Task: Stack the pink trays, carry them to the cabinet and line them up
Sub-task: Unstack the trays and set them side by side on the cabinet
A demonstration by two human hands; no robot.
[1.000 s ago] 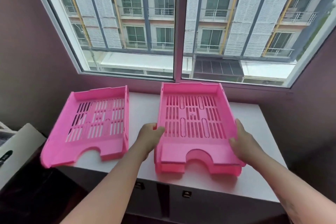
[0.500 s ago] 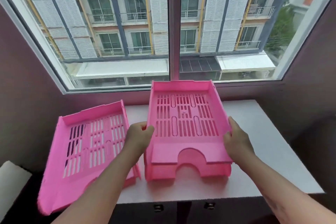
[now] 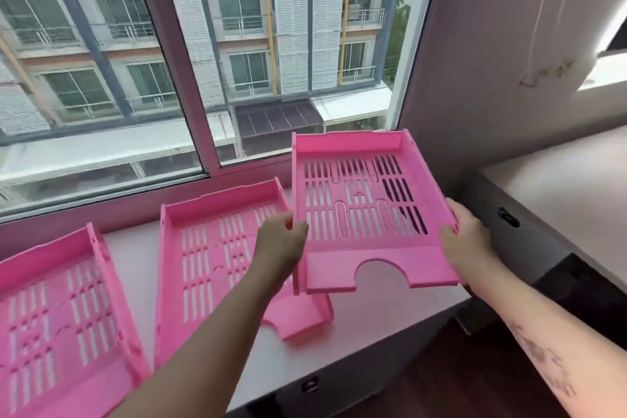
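Note:
I hold one pink slotted tray (image 3: 366, 210) lifted above the right end of the white cabinet top (image 3: 366, 326). My left hand (image 3: 280, 244) grips its left wall and my right hand (image 3: 466, 237) grips its right wall. A second pink tray (image 3: 210, 268) lies flat on the cabinet top just left of it, partly hidden under my left forearm. A third pink tray (image 3: 57, 322) lies at the far left, cut off by the frame edge.
A large window (image 3: 190, 61) runs behind the cabinet. A second pale-topped cabinet (image 3: 559, 200) stands at the right, against the wall, with a dark gap between it and the white top. Dark floor (image 3: 441, 383) shows below.
The tray in my hands has risen off the one beneath it and shifted right. The view has swung right, so that a lower tray now shows separately on the cabinet top.

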